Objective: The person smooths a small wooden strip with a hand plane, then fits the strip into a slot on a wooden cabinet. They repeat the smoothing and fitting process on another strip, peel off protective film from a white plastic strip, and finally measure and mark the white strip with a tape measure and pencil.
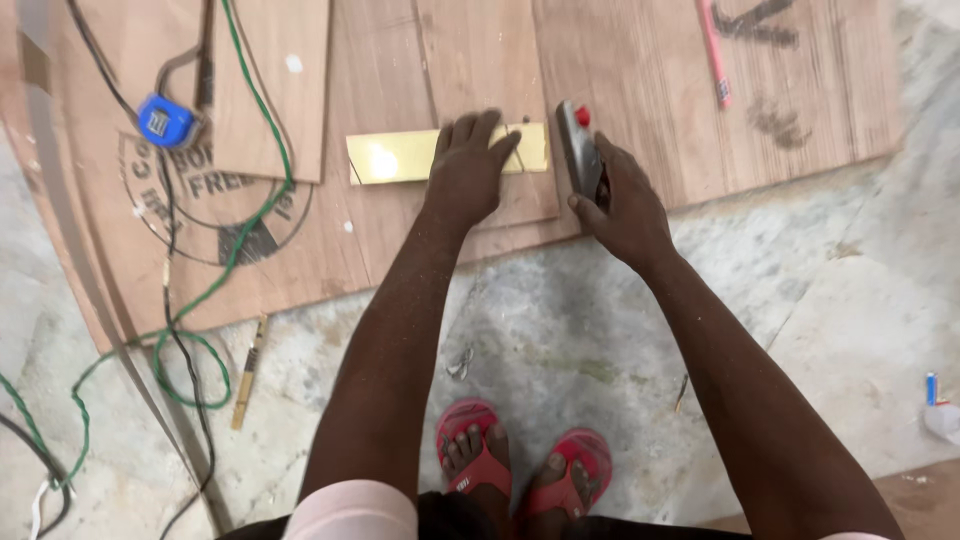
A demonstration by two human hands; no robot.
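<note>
Soft daylight, glare on brass strip (400, 157)

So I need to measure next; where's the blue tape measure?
In the head view, the blue tape measure sits upper left on the plywood sheet, beside the green cable.

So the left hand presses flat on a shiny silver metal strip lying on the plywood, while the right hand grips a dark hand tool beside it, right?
Not quite: the head view shows the metal strip is shiny gold, not silver. The left hand does press flat on it on the plywood, and the right hand grips the dark hand tool.
</note>
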